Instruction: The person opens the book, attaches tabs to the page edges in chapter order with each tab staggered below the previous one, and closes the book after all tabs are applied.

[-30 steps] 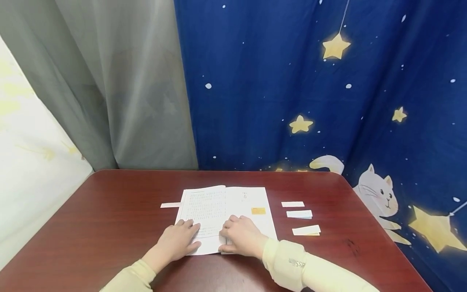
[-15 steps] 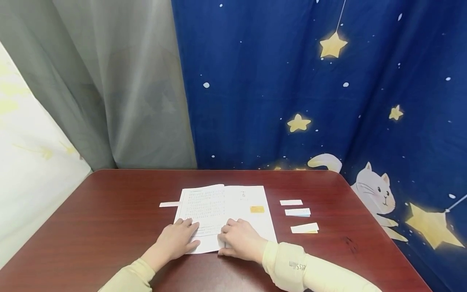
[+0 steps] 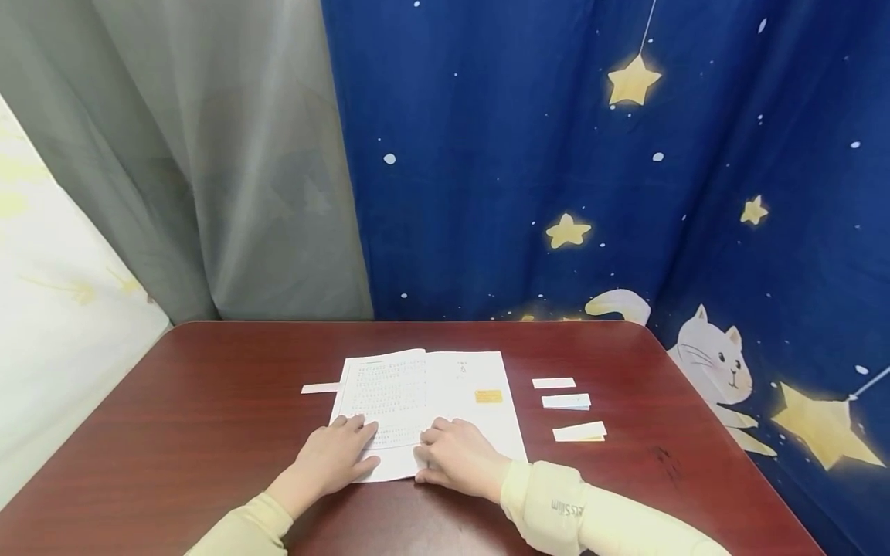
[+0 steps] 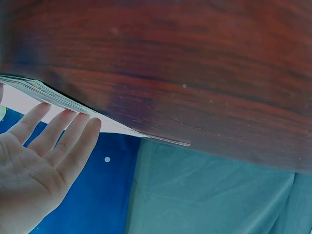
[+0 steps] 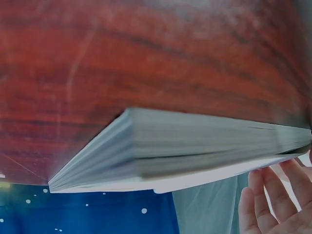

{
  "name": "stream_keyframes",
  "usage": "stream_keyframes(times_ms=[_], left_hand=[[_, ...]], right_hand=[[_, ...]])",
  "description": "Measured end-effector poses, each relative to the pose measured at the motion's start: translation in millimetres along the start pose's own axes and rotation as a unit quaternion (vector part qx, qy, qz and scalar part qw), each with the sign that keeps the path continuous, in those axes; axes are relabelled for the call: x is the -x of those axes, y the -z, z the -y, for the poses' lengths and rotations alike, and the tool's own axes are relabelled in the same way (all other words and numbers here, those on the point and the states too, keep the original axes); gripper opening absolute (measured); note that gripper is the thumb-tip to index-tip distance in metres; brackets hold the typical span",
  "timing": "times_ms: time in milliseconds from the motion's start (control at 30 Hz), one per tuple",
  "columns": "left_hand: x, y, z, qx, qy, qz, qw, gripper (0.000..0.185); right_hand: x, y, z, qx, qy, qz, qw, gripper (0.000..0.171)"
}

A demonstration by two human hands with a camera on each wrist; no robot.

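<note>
An open book (image 3: 445,386) lies on the dark red-brown table, printed text on its left page and an orange label (image 3: 488,396) on the right one. My left hand (image 3: 337,453) rests on the lower left page, fingers spread and fairly straight; in the left wrist view the fingertips (image 4: 92,124) meet the page. Near the gutter, my right hand (image 3: 459,457) lies on the lower part of the book with relaxed fingers, its thumb at the bottom edge. The right wrist view shows the thick page block (image 5: 204,139), with fingers (image 5: 275,190) touching the page.
A white paper strip (image 3: 320,388) sticks out past the book's left edge. To the right lie a white strip (image 3: 554,383), a white and blue one (image 3: 566,401) and a white and yellow one (image 3: 580,431). Curtains (image 3: 487,154) hang behind the table (image 3: 208,417).
The head view has shifted slightly, so the book and strips appear a little higher and further left. Both hands keep their places on the pages.
</note>
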State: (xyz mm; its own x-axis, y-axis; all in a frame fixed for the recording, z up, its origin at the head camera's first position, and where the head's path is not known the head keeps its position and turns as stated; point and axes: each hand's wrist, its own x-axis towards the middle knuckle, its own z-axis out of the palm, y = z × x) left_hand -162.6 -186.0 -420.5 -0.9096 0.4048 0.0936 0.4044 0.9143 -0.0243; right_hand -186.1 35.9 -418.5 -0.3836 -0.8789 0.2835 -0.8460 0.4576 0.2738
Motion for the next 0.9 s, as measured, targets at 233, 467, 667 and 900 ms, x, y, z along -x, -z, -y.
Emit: stream_keyframes(times_ms=[233,467,667,900], left_hand=[[0.2,1.8,0.3,0.005,0.002,0.002,1.0,0.05],[0.1,1.5,-0.7,0.004,0.002,0.001,1.0,0.05],[-0.2,2.5,-1.2,-0.003,0.001,0.003,1.0,0.05],[-1.3,8.4,0.8,-0.018,-0.009,-0.01,0.9998,0.047]], right_hand=[[0,2,0,-0.005,-0.006,0.002,1.0,0.025],[5,5,-3,-0.031,-0.003,0.029,0.999,0.027],[20,6,-14,-0.062,0.001,0.044,0.997,0.038],[48,12,-33,-0.1,-0.011,0.019,0.995,0.033]])
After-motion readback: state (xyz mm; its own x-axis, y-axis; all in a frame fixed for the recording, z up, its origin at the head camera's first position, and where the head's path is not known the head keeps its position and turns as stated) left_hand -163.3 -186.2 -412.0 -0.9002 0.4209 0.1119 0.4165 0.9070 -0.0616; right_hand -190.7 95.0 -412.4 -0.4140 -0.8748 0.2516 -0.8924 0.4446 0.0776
